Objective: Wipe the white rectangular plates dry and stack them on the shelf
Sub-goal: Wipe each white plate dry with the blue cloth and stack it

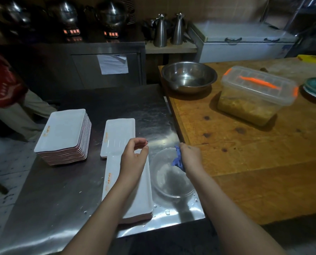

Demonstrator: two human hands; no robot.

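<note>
My right hand (190, 155) grips the blue cloth (178, 160) over the glass bowl (171, 181); left hand (133, 159) loosely curled, empty, above the near plates (140, 199) left of bowl. Next: cloth onto top plate, w/ left steadying it.

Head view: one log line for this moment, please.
left hand: empty, over near plates | right hand: holds blue cloth over clear bowl | tall stack: untouched
</note>
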